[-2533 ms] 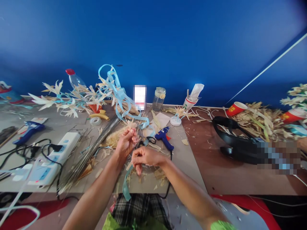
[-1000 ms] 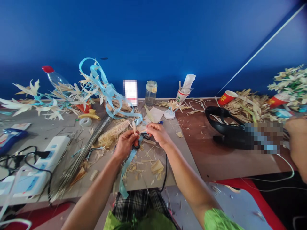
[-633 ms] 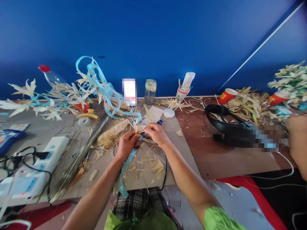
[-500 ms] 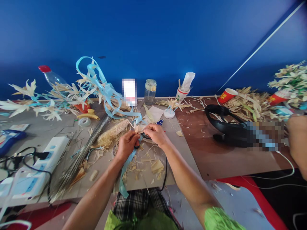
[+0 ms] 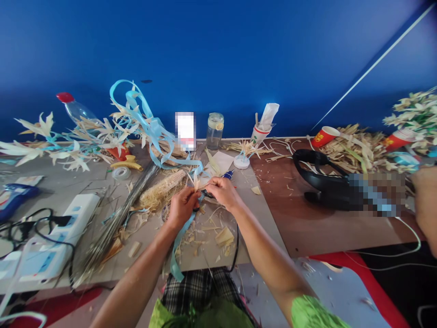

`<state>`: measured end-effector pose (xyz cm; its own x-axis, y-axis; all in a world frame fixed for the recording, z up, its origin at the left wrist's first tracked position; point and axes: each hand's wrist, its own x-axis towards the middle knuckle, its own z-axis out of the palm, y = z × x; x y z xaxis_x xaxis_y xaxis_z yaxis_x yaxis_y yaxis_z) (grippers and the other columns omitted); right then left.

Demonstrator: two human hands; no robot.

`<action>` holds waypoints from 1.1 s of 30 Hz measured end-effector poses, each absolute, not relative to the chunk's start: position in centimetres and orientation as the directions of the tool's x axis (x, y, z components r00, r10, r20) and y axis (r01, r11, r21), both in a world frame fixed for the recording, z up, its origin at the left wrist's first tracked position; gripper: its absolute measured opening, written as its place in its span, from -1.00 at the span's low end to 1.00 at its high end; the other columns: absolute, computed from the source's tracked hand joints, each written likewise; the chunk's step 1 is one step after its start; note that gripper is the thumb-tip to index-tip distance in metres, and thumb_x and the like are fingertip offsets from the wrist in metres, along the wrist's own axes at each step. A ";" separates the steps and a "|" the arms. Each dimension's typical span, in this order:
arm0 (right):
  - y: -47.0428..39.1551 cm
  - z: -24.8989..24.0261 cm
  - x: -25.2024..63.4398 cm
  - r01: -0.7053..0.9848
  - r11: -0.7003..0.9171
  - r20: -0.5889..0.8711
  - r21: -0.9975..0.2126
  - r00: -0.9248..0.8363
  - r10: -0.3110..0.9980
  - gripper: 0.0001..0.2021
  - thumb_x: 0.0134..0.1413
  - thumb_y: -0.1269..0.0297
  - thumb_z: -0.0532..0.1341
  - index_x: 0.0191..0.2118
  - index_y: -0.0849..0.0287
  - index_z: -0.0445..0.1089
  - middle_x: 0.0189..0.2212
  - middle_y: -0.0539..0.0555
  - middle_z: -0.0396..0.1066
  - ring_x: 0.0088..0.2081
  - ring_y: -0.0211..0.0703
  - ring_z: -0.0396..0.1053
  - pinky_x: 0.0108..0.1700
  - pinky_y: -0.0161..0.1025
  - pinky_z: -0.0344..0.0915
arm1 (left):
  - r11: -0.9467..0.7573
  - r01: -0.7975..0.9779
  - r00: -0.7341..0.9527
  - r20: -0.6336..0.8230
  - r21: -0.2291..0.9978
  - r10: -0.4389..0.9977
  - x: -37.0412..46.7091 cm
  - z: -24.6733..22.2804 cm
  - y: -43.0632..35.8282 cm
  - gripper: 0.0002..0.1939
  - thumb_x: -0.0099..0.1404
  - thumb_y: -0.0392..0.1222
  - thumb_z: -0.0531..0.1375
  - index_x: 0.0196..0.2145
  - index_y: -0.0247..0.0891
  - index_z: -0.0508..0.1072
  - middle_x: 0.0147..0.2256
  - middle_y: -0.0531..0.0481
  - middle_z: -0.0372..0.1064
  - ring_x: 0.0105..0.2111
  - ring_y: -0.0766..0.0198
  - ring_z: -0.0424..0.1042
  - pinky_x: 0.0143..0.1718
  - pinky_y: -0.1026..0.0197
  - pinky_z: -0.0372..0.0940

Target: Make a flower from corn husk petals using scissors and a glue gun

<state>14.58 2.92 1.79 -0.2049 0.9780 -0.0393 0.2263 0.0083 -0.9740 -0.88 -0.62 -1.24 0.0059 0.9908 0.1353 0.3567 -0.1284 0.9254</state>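
My left hand [image 5: 181, 207] is closed, its thumb and fingers pinching the base of a small pale corn husk flower [image 5: 196, 181]. Close beside it, my right hand [image 5: 223, 192] is closed too, pinching the end of a husk strip at the flower's right side. A light blue ribbon [image 5: 176, 255] trails below my left hand toward the table's front edge. Behind the hands, more blue ribbon [image 5: 159, 148] loops up over a bunch of husk flowers on blue stems [image 5: 73, 146]. The fingertips partly hide the flower's base.
Left of my hands lie a frayed corncob [image 5: 164, 187], a bundle of thin wires [image 5: 119, 218] and a power strip [image 5: 64, 234]. A glass jar [image 5: 215, 132] stands by the wall. Husk scraps [image 5: 224, 237] litter the table. At far right is another person's arm [image 5: 426, 205].
Both hands stay together at the husk flower, with only a slight shift of the fingers. The whole view has moved a few pixels.
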 end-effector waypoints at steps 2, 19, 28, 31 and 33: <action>2.9 1.9 14.6 0.211 -0.006 -0.053 -0.977 -0.218 0.974 -0.80 -0.16 0.25 0.12 -0.66 0.20 0.21 -0.74 -0.13 0.02 -0.62 -0.39 -0.06 -0.55 -0.37 -0.08 | -0.137 0.402 0.011 0.144 0.906 0.989 -0.9 -1.2 -0.6 -0.81 0.22 -0.16 0.11 -0.50 -0.26 0.40 -0.66 0.09 0.32 -0.64 0.39 0.24 -0.55 0.36 0.12; 2.5 2.1 13.8 0.056 -0.117 -0.128 -0.992 -0.271 0.954 -0.85 -0.22 0.26 0.16 -0.62 0.22 0.26 -0.73 -0.14 0.05 -0.62 -0.40 -0.05 -0.54 -0.35 -0.11 | -0.287 0.598 0.041 0.329 0.748 0.943 -1.1 -1.2 -0.6 -0.74 0.26 -0.16 0.08 -0.56 -0.25 0.31 -0.63 0.09 0.30 -0.57 0.38 0.26 -0.47 0.34 0.12; 2.3 2.7 14.0 -0.061 -0.097 -0.065 -0.993 -0.407 0.911 -0.84 -0.21 0.22 0.19 -0.55 0.22 0.34 -0.63 -0.08 0.21 -0.55 -0.36 0.10 -0.47 -0.34 0.01 | -0.265 0.580 -0.022 0.340 0.770 0.940 -1.1 -1.2 -0.7 -0.73 0.26 -0.16 0.06 -0.57 -0.26 0.33 -0.64 0.07 0.28 -0.58 0.38 0.26 -0.47 0.33 0.13; 2.3 2.9 14.3 -0.093 -0.094 -0.045 -0.991 -0.428 0.902 -0.84 -0.22 0.22 0.19 -0.54 0.23 0.35 -0.59 -0.05 0.27 -0.53 -0.35 0.13 -0.44 -0.33 0.05 | -0.204 0.499 -0.063 0.270 0.842 0.961 -0.9 -1.2 -0.7 -0.73 0.26 -0.14 0.07 -0.56 -0.26 0.33 -0.64 0.08 0.29 -0.60 0.39 0.25 -0.50 0.34 0.13; 2.3 2.9 14.3 -0.095 -0.096 -0.053 -0.991 -0.382 0.923 -0.85 -0.22 0.24 0.19 -0.52 0.23 0.35 -0.59 -0.06 0.25 -0.55 -0.36 0.13 -0.45 -0.33 0.06 | -0.142 0.404 -0.089 0.193 0.904 0.977 -0.7 -1.1 -0.6 -0.73 0.25 -0.11 0.08 -0.55 -0.27 0.34 -0.66 0.09 0.28 -0.63 0.40 0.22 -0.54 0.34 0.12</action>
<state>14.28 2.35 2.93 -0.3818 0.9227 -0.0533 -0.0949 -0.0965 -0.9908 -0.74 -0.64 -1.14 -0.0886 0.9772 0.1928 0.4036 -0.1417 0.9039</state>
